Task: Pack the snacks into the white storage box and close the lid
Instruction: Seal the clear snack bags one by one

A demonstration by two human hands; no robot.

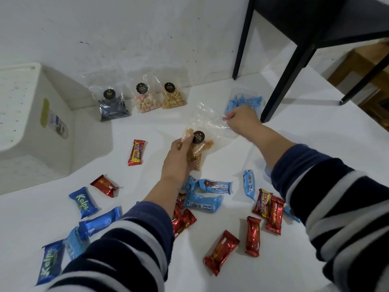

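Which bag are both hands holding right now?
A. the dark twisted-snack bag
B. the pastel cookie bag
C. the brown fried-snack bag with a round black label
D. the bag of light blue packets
C: the left hand grips the brown fried-snack bag while the right hand pinches its clear top.

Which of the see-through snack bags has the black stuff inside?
The clear bag on the left, nearest the white storage box. It holds dark coils; the middle bag has pale and pink bits, the right bag tan ones.

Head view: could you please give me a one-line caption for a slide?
Both hands lift a clear snack bag above scattered bars, white box at left.
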